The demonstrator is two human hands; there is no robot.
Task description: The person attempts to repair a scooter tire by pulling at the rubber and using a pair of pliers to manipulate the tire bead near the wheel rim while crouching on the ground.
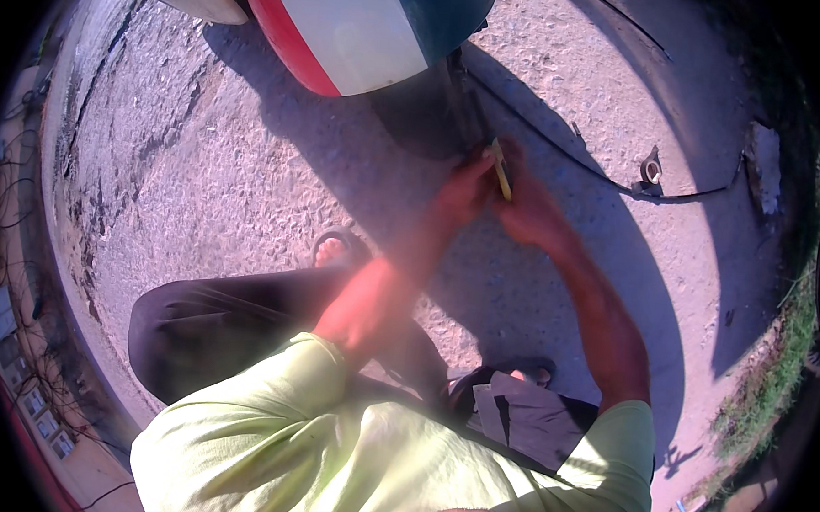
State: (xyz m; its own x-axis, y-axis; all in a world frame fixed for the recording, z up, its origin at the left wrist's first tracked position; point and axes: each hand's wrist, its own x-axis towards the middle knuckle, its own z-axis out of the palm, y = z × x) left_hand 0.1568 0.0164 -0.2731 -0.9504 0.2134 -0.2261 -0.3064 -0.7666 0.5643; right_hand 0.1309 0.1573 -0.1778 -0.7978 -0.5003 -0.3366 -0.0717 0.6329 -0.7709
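Both my hands meet just below a rounded vehicle panel (356, 29) striped red, white and dark blue. My right hand (533, 209) is closed around a narrow tool with a yellow edge (502, 171); its exact kind is hard to make out. Touching or almost touching it is my left hand (468, 187), its fingers bent together against the dark end of a part under the panel. What those fingers pinch is hidden. A black cable (561, 151) runs from beneath the panel past my right hand and off to the right.
On the concrete ground (276, 172) to the right, a small ring-shaped object (651, 166) lies beside the cable. Farther right are a pale block (763, 169) and a grass strip (771, 372). My knees are bent, with my sandalled feet on either side below my hands.
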